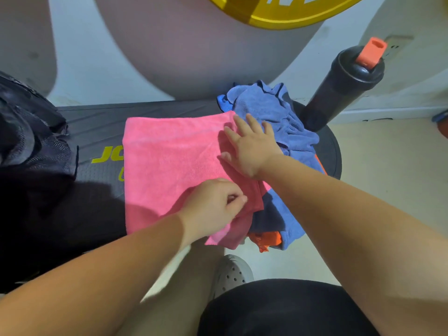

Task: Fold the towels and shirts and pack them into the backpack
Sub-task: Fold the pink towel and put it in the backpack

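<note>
Head view, 1 frame.

- Pink towel (169,154): spread mostly flat on a dark pad (97,132) with yellow lettering. Its near right corner is bunched and hangs off the pad's near edge.
- Left hand (215,202): fingers curled, thumb and fingertips pinching a fold of the pink towel near that bunched corner.
- Right hand (252,146): flat, palm down, fingers straight and spread. It presses on the towel's right edge, and the outer fingertips reach onto the blue cloth. It grips nothing.
- Blue cloth (271,105): a crumpled heap at the pad's right end, touching the pink towel and partly under its right edge. I cannot tell whether it is 1 piece or more.
- Dark navy cloth (266,214) and orange cloth (269,240): below the right forearm at the pad's near right, both partly hidden by the pink and blue.
- Backpack (29,132): black with mesh panels, at the left end of the pad, well apart from the towel. Whether it is open cannot be told.
- Bottle (339,88): dark, orange cap, upright just beyond the blue cloth at the right.
- Grey shoe (230,272): on the floor below the pad's edge.
</note>
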